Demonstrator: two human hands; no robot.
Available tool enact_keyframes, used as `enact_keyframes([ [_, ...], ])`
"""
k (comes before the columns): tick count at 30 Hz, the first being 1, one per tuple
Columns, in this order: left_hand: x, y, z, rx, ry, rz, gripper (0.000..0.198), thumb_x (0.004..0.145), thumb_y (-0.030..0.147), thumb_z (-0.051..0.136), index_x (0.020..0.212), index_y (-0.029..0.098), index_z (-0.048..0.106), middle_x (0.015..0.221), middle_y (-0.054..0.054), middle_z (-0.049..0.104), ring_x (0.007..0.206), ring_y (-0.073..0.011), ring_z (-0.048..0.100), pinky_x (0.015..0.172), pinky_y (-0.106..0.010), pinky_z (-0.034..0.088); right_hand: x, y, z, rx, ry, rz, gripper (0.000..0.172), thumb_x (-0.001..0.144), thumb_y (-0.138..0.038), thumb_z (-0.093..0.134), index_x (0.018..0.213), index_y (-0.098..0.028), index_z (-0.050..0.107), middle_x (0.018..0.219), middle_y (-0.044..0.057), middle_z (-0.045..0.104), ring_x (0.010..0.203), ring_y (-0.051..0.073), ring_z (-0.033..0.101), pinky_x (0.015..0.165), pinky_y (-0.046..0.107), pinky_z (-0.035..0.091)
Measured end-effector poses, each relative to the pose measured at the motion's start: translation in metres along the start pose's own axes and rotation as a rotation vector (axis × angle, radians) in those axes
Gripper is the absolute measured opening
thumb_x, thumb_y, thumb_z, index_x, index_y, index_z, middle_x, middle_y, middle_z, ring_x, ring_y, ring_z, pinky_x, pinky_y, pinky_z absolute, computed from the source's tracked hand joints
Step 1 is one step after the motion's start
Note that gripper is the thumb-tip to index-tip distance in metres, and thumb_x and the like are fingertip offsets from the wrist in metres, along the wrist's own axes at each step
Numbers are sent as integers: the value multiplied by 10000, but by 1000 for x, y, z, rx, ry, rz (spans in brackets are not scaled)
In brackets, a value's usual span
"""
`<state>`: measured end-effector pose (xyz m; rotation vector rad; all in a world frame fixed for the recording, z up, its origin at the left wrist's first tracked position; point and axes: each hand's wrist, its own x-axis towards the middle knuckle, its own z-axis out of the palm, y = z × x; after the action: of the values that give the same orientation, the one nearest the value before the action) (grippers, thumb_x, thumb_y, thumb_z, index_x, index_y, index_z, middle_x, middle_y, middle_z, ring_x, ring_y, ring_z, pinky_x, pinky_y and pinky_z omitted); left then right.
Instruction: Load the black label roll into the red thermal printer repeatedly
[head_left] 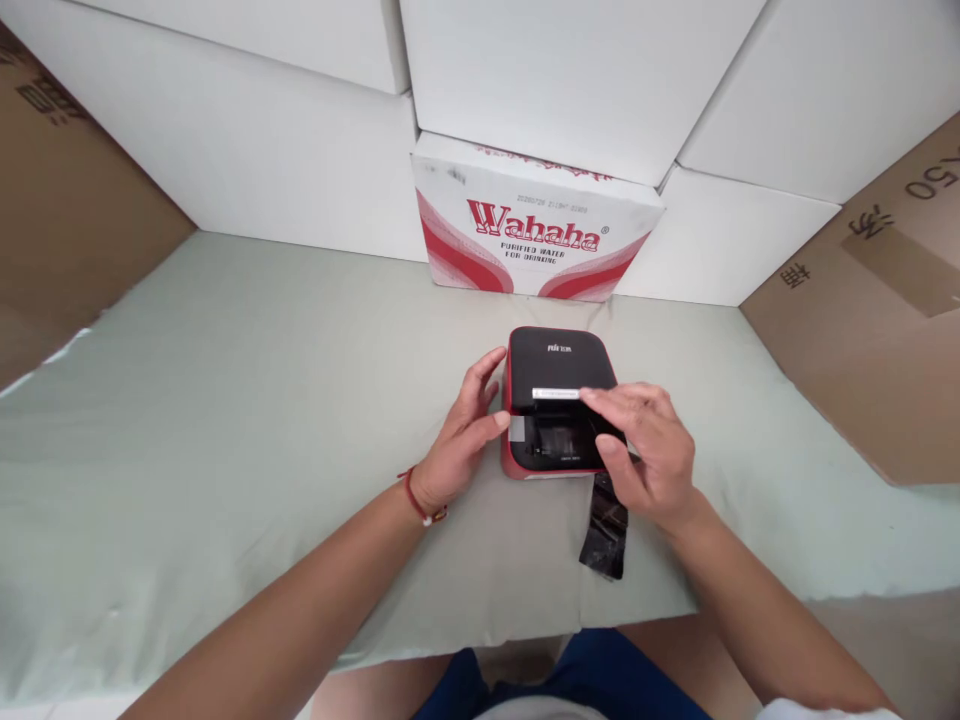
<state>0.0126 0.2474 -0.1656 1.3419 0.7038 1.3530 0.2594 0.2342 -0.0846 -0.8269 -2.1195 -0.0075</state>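
A small box-shaped device [559, 365], black on top with red sides, sits on the cloth in front of me; it looks like a label printer. A narrow white strip with tiny print [555, 394] runs across its top, above a glossy dark front panel. My left hand [469, 430] rests against the device's left side, thumb and fingers apart. My right hand [649, 440] reaches over the right side, its index fingertip at the strip's right end and the thumb spread lower, near the panel. Below the right hand lies a crumpled black glossy film [606, 530].
A Wahaha water carton [536, 225] stands behind the device, against stacked white boxes [300, 140]. Brown cardboard panels rise at the left [82, 200] and right [862, 340]. A pale green cloth [247, 380] covers the table; its front edge is near my lap.
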Motion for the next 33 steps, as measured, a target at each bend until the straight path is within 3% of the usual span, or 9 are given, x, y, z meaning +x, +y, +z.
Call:
enact_keyframes([
  [3, -8, 11, 4, 383, -1, 254, 647, 1059, 553, 605, 1665, 398, 441, 1819, -55, 344, 1729, -345, 229, 1412, -621, 190, -8, -1, 4, 21, 19, 39, 380, 1053, -192, 560, 1395, -247, 716, 1095, 75, 861, 976, 267, 721, 990, 521, 565],
  [5, -12, 18, 6, 576, -21, 436, 617, 1067, 548, 584, 1643, 344, 494, 1758, -92, 457, 1695, -348, 319, 1401, -607, 217, -9, -2, 5, 30, 29, 58, 390, 1052, -155, 542, 1382, -260, 720, 1099, 56, 866, 954, 245, 730, 1049, 524, 551],
  [7, -14, 22, 8, 672, -45, 499, 604, 1088, 540, 532, 1639, 293, 507, 1650, -116, 591, 1632, -322, 441, 1385, -554, 269, -9, -2, 5, 38, 36, 71, 416, 1048, -127, 530, 1389, -275, 718, 1108, 40, 868, 951, 232, 740, 1049, 501, 567],
  [14, -14, 23, 10, 597, 14, 394, 594, 1130, 476, 437, 1690, 279, 421, 1419, -87, 775, 1382, -271, 702, 1378, -524, 250, -5, -7, 10, 45, 60, 110, 389, 1036, -76, 529, 1320, -263, 720, 1062, 28, 863, 884, 205, 719, 975, 440, 623],
  [17, -14, 25, 10, 551, 31, 366, 548, 1135, 443, 431, 1657, 280, 473, 1375, -71, 797, 1345, -264, 718, 1373, -542, 250, -2, -9, 12, 44, 55, 88, 351, 1026, -66, 547, 1274, -255, 707, 1046, 26, 859, 851, 195, 721, 934, 415, 635],
  [23, -17, 29, 13, 382, 30, 233, 525, 1076, 258, 589, 1589, 339, 509, 1383, -71, 757, 1330, -254, 705, 1249, -517, 467, -8, -6, 11, 37, 16, 55, 318, 1044, -148, 540, 1300, -255, 696, 1125, 60, 840, 946, 222, 737, 971, 465, 603],
  [27, -16, 23, 15, 175, 93, 172, 577, 1042, 307, 665, 1578, 394, 473, 1499, -54, 672, 1507, -271, 574, 1329, -549, 397, -19, -7, 8, 16, 28, 1, 349, 1056, -258, 518, 1303, -299, 760, 1196, 96, 809, 1067, 300, 694, 981, 557, 594],
  [30, -10, 12, 11, 92, 109, 46, 760, 965, 444, 752, 1631, 473, 387, 1794, 12, 373, 1716, -307, 270, 1428, -578, 210, -23, -10, 6, -6, 34, -47, 361, 1064, -282, 520, 1321, -312, 771, 1104, 82, 816, 1021, 302, 679, 917, 539, 601],
  [33, -4, 2, 5, -9, 57, -95, 968, 903, 531, 779, 1699, 528, 227, 1874, 63, 185, 1764, -327, 94, 1446, -612, 96, -21, -13, 5, -8, 18, -94, 353, 1077, -278, 519, 1324, -292, 770, 1019, 66, 817, 933, 277, 681, 851, 500, 608],
])
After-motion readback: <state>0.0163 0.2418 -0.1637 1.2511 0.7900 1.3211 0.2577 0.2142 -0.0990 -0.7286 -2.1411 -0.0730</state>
